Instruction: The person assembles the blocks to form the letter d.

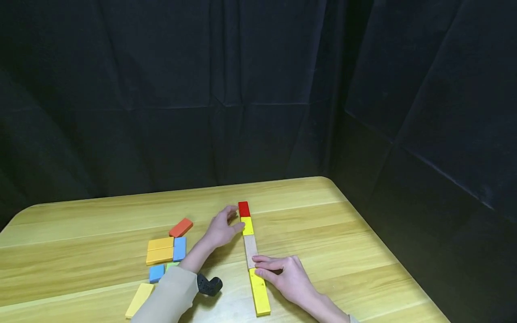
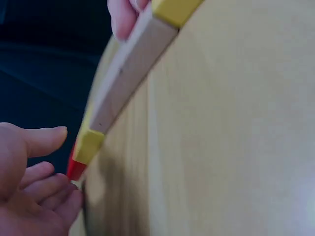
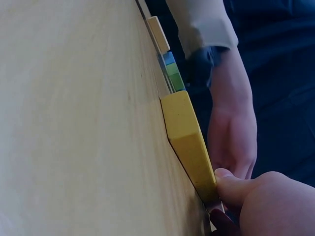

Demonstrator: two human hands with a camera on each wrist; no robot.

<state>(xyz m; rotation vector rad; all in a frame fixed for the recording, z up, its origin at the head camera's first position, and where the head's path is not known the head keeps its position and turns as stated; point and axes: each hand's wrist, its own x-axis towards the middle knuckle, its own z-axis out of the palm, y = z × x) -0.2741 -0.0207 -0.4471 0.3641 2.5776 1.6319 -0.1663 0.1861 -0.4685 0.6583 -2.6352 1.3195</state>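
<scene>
A straight row of flat blocks lies on the table. It runs from a red block (image 1: pixel 244 209) at the far end through a short yellow block (image 1: pixel 247 226) and a bare wood block (image 1: pixel 250 252) to a long yellow block (image 1: pixel 260 294) nearest me. Beside the far end is my left hand (image 1: pixel 223 228), fingers loosely bent by the red block and thumb at the short yellow one, holding nothing. My right hand (image 1: pixel 288 276) touches the row where bare wood meets long yellow. In the right wrist view its thumb (image 3: pixel 231 187) rests against the long yellow block (image 3: pixel 184 137).
Left of the row lie an orange-red block (image 1: pixel 181 227), two orange blocks (image 1: pixel 159 250), blue blocks (image 1: pixel 179 249), a green block (image 1: pixel 171 265) partly behind my left arm, and a pale yellow block (image 1: pixel 139 299). A dark curtain (image 1: pixel 258 89) hangs behind the wooden table (image 1: pixel 331 233).
</scene>
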